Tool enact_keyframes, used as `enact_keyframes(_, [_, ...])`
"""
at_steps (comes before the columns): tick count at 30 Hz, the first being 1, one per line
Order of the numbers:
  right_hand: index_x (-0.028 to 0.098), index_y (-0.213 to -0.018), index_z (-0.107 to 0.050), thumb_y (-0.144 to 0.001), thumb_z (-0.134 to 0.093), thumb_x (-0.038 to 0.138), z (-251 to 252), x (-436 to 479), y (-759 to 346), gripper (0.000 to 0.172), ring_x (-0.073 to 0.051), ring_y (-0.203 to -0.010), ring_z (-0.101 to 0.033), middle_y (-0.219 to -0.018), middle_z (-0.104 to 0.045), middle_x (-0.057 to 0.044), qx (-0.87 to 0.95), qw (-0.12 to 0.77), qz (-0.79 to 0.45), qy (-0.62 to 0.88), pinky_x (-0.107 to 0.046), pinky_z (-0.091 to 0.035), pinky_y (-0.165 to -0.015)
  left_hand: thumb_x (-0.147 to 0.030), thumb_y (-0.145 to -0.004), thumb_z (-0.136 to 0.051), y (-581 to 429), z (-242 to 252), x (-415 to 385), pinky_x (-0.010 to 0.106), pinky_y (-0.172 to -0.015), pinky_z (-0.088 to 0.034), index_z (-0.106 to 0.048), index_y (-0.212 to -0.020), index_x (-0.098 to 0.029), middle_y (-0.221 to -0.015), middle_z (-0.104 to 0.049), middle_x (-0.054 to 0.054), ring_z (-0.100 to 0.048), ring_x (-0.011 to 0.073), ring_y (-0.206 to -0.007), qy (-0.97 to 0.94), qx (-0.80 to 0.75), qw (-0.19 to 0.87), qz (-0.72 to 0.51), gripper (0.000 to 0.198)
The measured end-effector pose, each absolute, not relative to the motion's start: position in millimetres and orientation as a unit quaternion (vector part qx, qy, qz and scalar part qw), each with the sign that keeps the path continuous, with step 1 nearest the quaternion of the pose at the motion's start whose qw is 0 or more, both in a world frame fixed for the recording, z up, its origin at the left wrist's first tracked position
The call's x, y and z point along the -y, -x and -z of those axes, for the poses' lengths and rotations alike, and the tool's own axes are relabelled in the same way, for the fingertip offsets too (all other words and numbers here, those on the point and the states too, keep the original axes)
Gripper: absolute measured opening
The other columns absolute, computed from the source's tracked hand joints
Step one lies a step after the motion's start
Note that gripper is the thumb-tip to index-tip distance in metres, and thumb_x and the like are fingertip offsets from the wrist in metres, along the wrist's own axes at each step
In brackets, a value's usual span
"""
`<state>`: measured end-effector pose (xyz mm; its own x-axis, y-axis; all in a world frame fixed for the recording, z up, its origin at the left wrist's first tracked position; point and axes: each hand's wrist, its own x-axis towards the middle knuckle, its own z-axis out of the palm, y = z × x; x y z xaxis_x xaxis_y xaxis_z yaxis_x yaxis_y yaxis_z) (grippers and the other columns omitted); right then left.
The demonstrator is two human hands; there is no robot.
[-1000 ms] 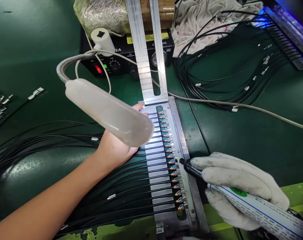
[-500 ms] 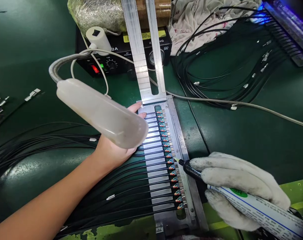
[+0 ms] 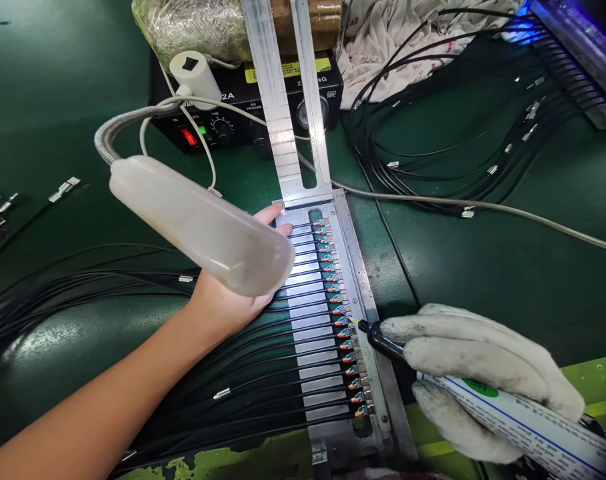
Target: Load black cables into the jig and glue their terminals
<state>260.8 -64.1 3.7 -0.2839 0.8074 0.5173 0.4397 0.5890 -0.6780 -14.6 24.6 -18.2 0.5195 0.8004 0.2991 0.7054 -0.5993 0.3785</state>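
Note:
My right hand (image 3: 487, 367), in a soiled white glove, is closed around a white printed glue tube (image 3: 523, 427) with a black nozzle. The pale needle tip (image 3: 354, 321) is at the small connectors midway along a row. These connectors (image 3: 341, 321), with coloured wire ends, sit side by side in a slotted metal jig (image 3: 315, 363), and black cables (image 3: 263, 353) run leftward from them. At the jig's upper left edge lies my bare left hand (image 3: 227, 300), fingers stretched out and touching the metal. A white lamp head (image 3: 203, 227) hides much of it.
The jig's hinged metal cover (image 3: 277, 120) stands raised in front of a black dispenser controller (image 3: 237, 113). Coiled black cables (image 3: 377, 173) lie at the right, near a crumpled cloth (image 3: 383, 53) and a blue-lit rack (image 3: 577, 60). A grey cord (image 3: 507, 207) crosses the table.
The glue tube's tip has shifted very slightly along the connector row, towards the near end. My left hand stays in place on the jig.

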Motion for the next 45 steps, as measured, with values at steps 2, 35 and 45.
enact_keyframes(2, [0.014,-0.102,-0.070,-0.072,-0.072,0.012,-4,64,-261,0.030,-0.023,-0.085,-0.072,-0.106,-0.074,-0.007,0.774,0.442,-0.205,0.404,-0.039,-0.063,-0.078,-0.020,-0.092,-0.052,15,18,-25,0.043,-0.110,-0.040,-0.055,-0.126,-0.012,-0.144,-0.048,0.016,-0.050,0.0274,-0.129,-0.866,-0.434,0.103,-0.226,0.035])
enact_keyframes(35, [0.016,-0.100,-0.068,-0.078,-0.070,0.017,-17,69,-269,0.023,-0.020,-0.096,-0.071,-0.113,-0.071,-0.005,0.799,0.395,-0.197,0.407,-0.032,-0.057,-0.096,-0.019,-0.092,-0.052,15,21,-27,0.043,-0.109,-0.042,-0.057,-0.122,-0.009,-0.139,-0.052,0.019,-0.050,0.0280,-0.130,-0.873,-0.425,0.069,-0.231,0.032])
enact_keyframes(45, [0.015,-0.101,-0.069,-0.075,-0.069,0.015,0,74,-258,0.026,-0.022,-0.084,-0.073,-0.104,-0.074,-0.008,0.766,0.461,-0.193,0.404,-0.037,-0.063,-0.076,-0.019,-0.093,-0.051,15,22,-28,0.044,-0.108,-0.042,-0.056,-0.125,-0.012,-0.140,-0.051,0.017,-0.050,0.0290,-0.130,-0.877,-0.418,0.061,-0.228,0.033])
